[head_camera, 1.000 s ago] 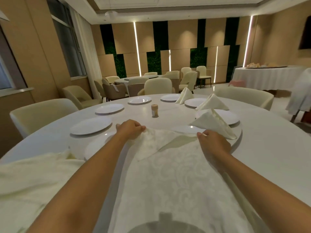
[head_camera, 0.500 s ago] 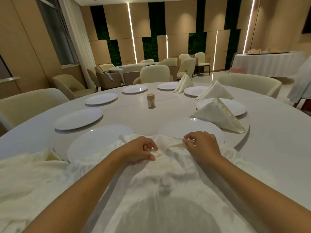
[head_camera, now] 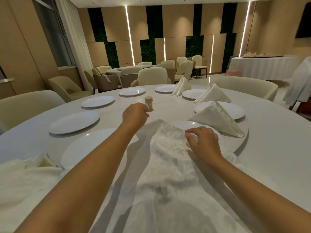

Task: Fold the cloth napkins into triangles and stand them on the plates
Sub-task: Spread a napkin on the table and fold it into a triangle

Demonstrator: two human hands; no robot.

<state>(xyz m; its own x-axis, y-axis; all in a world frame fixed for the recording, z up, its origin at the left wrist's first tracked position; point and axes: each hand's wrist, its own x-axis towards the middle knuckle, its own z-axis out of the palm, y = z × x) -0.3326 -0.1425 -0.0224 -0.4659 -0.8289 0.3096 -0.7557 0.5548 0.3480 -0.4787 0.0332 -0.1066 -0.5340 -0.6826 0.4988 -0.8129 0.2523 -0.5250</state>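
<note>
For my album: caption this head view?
Both hands work an unfolded napkin; three folded ones stand on plates.

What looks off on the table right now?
Nothing is spilled or broken. The nearest folded napkin leans off its plate, its lower corner on the table. The farthest one stands between two plates, not squarely on either. Loose cloth is heaped at the left edge.

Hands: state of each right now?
Left hand: lifting a pinched edge of the napkin.
Right hand: fingers curled, pinching the napkin on the plate.
</note>
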